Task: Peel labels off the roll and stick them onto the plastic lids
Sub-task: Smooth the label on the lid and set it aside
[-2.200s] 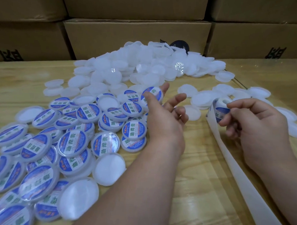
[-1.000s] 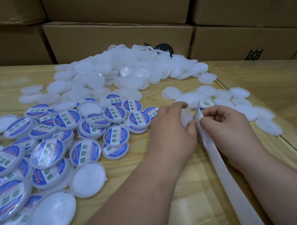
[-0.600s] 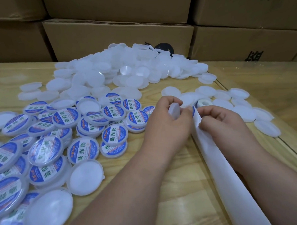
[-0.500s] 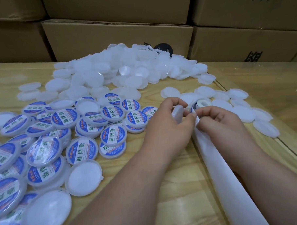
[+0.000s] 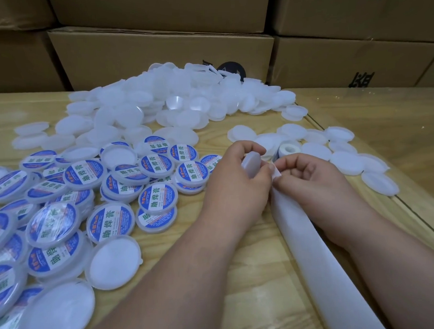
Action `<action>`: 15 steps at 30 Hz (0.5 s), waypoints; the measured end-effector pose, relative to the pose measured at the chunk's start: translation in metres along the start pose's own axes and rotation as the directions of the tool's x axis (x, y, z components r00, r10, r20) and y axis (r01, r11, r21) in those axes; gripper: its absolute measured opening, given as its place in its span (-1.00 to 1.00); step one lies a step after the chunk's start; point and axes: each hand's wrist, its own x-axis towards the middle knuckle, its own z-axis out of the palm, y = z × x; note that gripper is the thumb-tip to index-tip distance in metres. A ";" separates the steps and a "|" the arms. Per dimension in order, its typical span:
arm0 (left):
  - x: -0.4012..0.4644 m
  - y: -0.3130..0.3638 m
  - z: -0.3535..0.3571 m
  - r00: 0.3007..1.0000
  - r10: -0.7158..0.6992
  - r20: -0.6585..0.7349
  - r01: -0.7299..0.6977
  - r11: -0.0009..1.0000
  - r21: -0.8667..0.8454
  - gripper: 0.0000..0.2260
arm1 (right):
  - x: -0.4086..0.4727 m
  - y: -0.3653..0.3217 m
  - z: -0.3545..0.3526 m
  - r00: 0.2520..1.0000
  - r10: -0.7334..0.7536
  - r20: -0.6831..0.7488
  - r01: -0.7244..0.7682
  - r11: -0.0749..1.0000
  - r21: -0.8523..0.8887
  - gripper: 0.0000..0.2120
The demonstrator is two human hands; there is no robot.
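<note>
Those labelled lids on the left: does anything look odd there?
Slightly. A few blank white lids lie mixed in among the labelled lids, and the labels face every which way. Nothing looks spilled or broken.

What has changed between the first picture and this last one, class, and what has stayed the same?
The left hand drew back from the labelled lids, moved right and took hold of a blank lid. It now meets the right hand at the backing strip. The right hand kept its hold on the strip. The roll, the lid heap and the boxes stayed put.
</note>
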 end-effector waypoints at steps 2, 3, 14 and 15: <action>0.000 0.000 0.000 1.000 0.011 0.022 -0.011 1.000 -0.006 -0.82 | -0.001 0.000 0.000 1.000 -0.007 0.016 0.007 1.000 -0.007 -0.80; 0.001 0.000 0.000 1.000 0.009 0.027 -0.009 1.000 -0.011 -0.81 | -0.001 -0.001 -0.001 1.000 -0.011 0.024 0.011 1.000 -0.013 -0.81; 0.000 0.003 -0.001 0.995 -0.086 -0.049 0.081 0.992 -0.092 -0.79 | 0.001 0.000 -0.001 1.000 -0.004 0.003 0.004 1.000 0.008 -0.62; 0.001 0.004 -0.002 0.994 -0.101 -0.051 0.095 0.989 -0.111 -0.79 | 0.001 0.000 -0.001 1.000 0.002 -0.019 -0.002 1.000 0.023 -0.62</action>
